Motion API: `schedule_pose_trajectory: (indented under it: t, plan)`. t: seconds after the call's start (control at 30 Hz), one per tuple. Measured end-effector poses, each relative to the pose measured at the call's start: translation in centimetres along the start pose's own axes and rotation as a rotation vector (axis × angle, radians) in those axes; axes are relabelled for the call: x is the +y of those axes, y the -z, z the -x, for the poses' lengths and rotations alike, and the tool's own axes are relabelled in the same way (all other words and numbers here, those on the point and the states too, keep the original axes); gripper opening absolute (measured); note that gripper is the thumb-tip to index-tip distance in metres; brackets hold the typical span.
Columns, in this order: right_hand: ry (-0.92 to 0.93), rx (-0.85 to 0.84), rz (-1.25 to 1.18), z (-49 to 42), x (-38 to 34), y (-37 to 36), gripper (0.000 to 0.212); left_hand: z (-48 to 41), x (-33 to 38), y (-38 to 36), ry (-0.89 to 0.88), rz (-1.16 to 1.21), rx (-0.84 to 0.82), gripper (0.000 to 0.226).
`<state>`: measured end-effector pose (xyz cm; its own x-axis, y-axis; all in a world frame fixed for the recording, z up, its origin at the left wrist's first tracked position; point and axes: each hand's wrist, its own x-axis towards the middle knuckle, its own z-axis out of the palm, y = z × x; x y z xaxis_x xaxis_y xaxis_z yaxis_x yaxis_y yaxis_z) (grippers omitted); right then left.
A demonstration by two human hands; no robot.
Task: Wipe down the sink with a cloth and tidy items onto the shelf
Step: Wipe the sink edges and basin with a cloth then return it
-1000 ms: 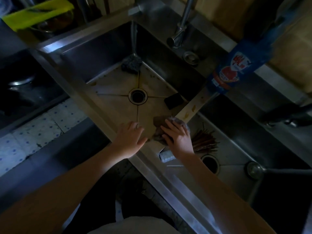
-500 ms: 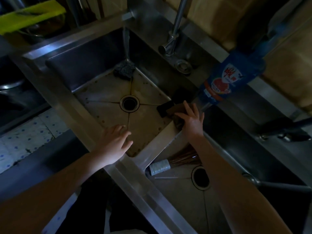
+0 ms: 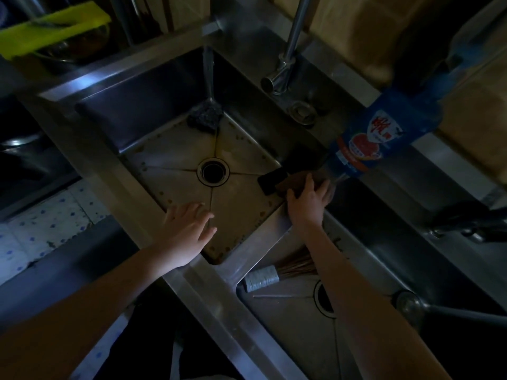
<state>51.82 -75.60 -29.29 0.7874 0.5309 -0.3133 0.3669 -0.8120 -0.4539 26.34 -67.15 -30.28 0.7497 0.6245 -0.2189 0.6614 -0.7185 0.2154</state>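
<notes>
Bearings: clock directions are read from the drain [image 3: 213,171] of the left basin, with 12 o'clock at the top of the view.
Cloth: the brown cloth [image 3: 297,177] lies at 3 o'clock on the far end of the divider [image 3: 263,237] between the two basins. My guess is that it sits there because you are wiping that strip rather than the basin floor.
Right hand: your right hand [image 3: 308,200] lies on top of the cloth with fingers spread and nearly straight. It presses down flat and does not grip, which suits a wiping stroke.
Left hand: your left hand [image 3: 189,229] is at about 7 o'clock over the near rim of the sink [image 3: 153,105]. Its fingers are apart and relaxed and it holds nothing. It probably steadies you. Whether it touches the steel, I cannot tell.
Neighbours: a dark pad [image 3: 273,178] lies just beside the cloth on its drain side. A blue bottle [image 3: 375,138] stands close behind your fingertips, and a hard push could knock it.
Left to tidy: the scourer [image 3: 205,116] sits at 12 o'clock in the far corner. The taped brush [image 3: 263,278] lies at 5 o'clock in the right basin.
Shelf: I cannot tell which surface it is.
Progress: speckled stains ring the basin floor, so wiping looks unfinished.
</notes>
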Motion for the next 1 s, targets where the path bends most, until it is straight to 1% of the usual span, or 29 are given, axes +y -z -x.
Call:
schedule_pose_trajectory:
  t: [0.23, 0.33, 0.43, 0.53, 0.6, 0.67, 0.83, 0.93, 1.0]
  plan:
    - [0.191, -0.019, 0.181, -3.6, 0.2, 1.8, 0.044, 0.4, -0.7, 0.0, 0.039, 0.005, 0.025, 0.043]
    - [0.254, 0.051, 0.129, -3.0, 1.2, 1.2, 0.041, 0.5, -1.0, -0.3, 0.029, 0.001, 0.029, 0.035]
    - [0.292, 0.093, 0.028, -1.5, 2.2, 0.5, 0.037, 0.4, -1.1, -0.5, 0.017, -0.011, 0.022, 0.034]
    - [0.372, 0.133, 0.083, 0.7, 2.8, -1.1, 0.032, 0.3, -0.9, -0.4, 0.017, -0.022, 0.017, 0.036]
    - [0.409, 0.198, 0.108, 2.6, 2.9, -2.2, 0.028, 0.2, -0.8, -0.4, 0.013, -0.008, 0.022, 0.036]
    - [0.412, 0.252, 0.109, 4.2, 3.1, -3.0, 0.028, 0.2, -0.9, -0.5, 0.016, 0.016, 0.007, 0.036]
    - [0.373, 0.265, 0.130, 7.0, 3.9, -3.9, 0.028, 0.5, -0.8, -0.3, 0.014, 0.059, -0.006, 0.036]
    - [0.327, 0.271, 0.113, 6.7, 3.7, -3.4, 0.022, 0.6, -0.7, 0.1, 0.033, 0.046, -0.015, 0.039]
    - [0.282, 0.244, 0.106, 5.2, 3.5, -2.6, 0.024, 1.0, -0.9, 0.3, 0.046, 0.040, -0.011, 0.041]
